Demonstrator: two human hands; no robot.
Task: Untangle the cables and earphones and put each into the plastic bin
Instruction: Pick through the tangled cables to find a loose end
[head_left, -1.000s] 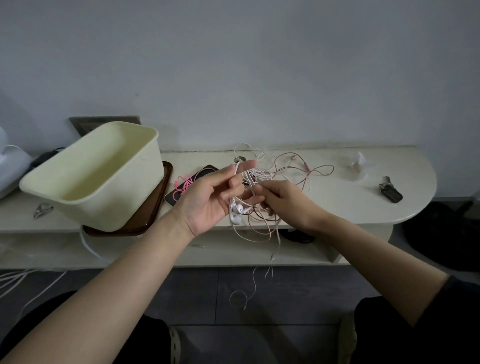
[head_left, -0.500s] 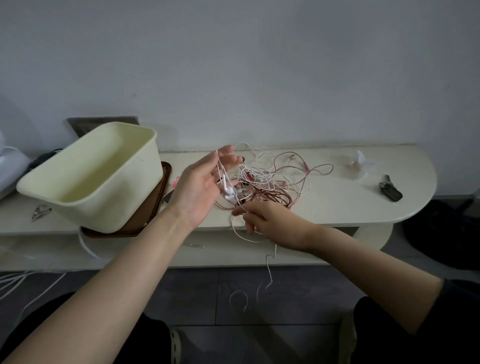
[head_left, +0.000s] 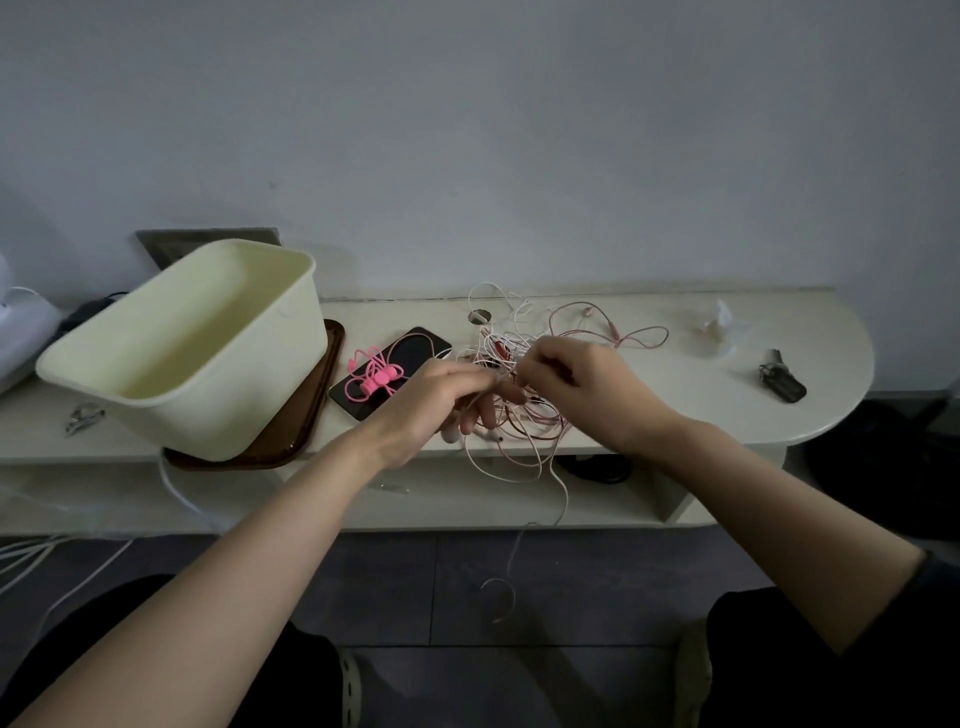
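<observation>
Both hands meet at cable tangle (head_left: 524, 431), mid table (head_left: 649, 395), so knot stays supported. My left hand (head_left: 441, 389) pinches white strands as anchor. My right hand (head_left: 587, 384) pinches 1 strand beside it, I judge to draw loop free. Plastic bin (head_left: 234, 395) on brown tray (head_left: 311, 415), left, within reach, no cable seen inside. Pink earphones (head_left: 376, 382) lie between.

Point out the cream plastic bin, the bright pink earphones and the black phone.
cream plastic bin (head_left: 239, 413): head view, outer front wall.
bright pink earphones (head_left: 377, 379): head view, bunched middle.
black phone (head_left: 415, 349): head view, bare screen.
</observation>
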